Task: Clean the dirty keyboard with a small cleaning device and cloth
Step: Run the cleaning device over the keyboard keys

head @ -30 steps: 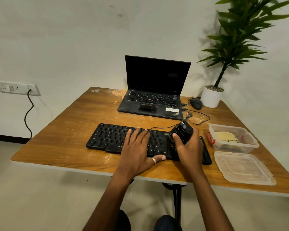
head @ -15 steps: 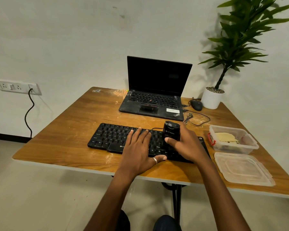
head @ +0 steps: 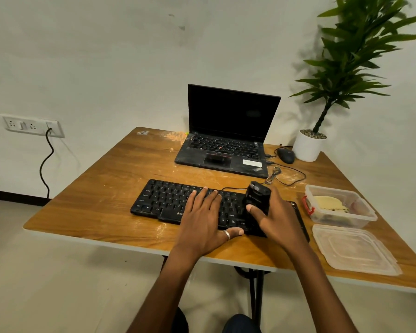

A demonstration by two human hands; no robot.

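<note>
Holding the small black cleaning device [head: 257, 205] upright, the right hand [head: 277, 221] has its grip wrapped around it, on the right part of the keyboard [head: 168, 200]. The left hand [head: 203, 218] lies flat and wide on the keys. The keyboard sits on the bench [head: 101, 188].

One each of keyboard [head: 168, 200], cleaning device [head: 257, 200], laptop [head: 226, 147], mouse [head: 285, 155], plant [head: 346, 68], container [head: 346, 218], lid [head: 353, 248]; two hands: left hand [head: 202, 222], right hand [head: 279, 222].
</note>
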